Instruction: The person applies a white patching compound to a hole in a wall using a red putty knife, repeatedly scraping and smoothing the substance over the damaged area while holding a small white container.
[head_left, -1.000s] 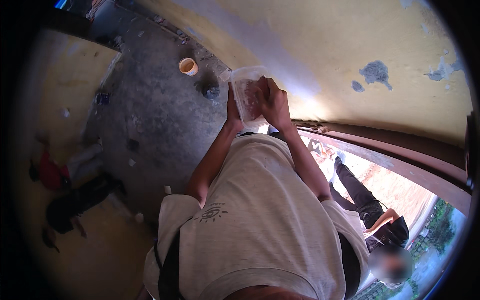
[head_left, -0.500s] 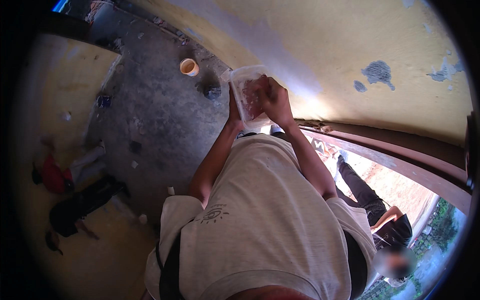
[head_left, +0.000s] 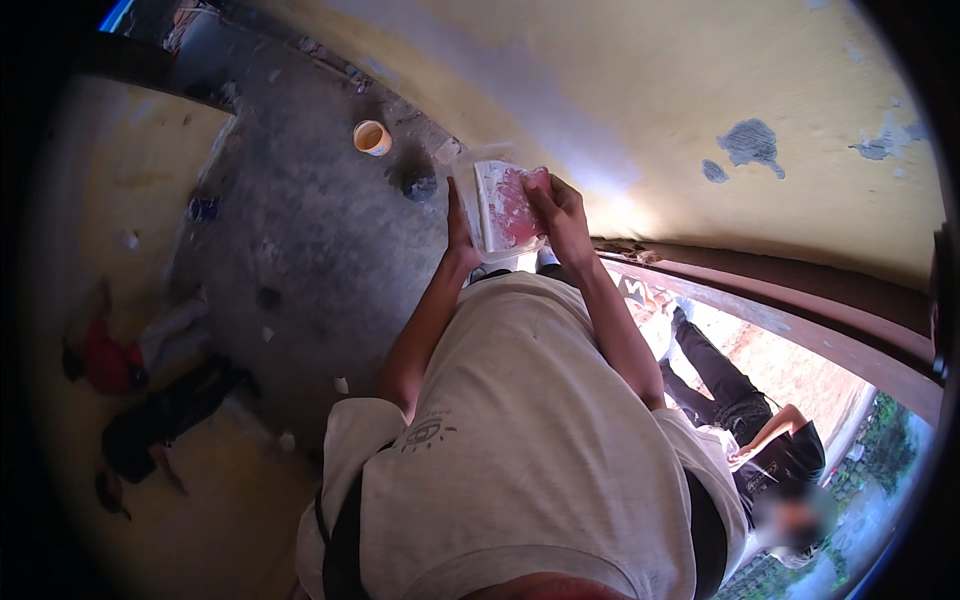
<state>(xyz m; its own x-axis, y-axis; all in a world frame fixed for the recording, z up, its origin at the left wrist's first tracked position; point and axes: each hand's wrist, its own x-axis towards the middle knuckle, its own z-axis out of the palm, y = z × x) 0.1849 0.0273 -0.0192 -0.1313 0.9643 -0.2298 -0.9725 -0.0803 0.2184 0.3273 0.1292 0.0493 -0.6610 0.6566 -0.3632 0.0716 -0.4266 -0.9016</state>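
Note:
My left hand (head_left: 462,238) supports a clear plastic tub (head_left: 463,172) by its left side, with the fingers along its wall. My right hand (head_left: 566,222) grips a flat red putty scraper (head_left: 512,210) at its right edge, thumb on the near face. White putty is smeared over the scraper's face, and a thick white strip lines its left edge. The scraper is held over the tub and hides most of its inside, so I cannot tell how much putty it holds.
An orange bucket (head_left: 372,138) stands on the stained concrete floor (head_left: 310,220). A yellow wall (head_left: 650,130) with grey patches (head_left: 752,145) rises at the right. By the doorway is a person in dark clothes (head_left: 740,400); two people (head_left: 165,420) are at the left wall.
My right hand has turned the scraper and lifted it from inside the tub, so its putty-covered face now shows. The left hand keeps its hold on the tub.

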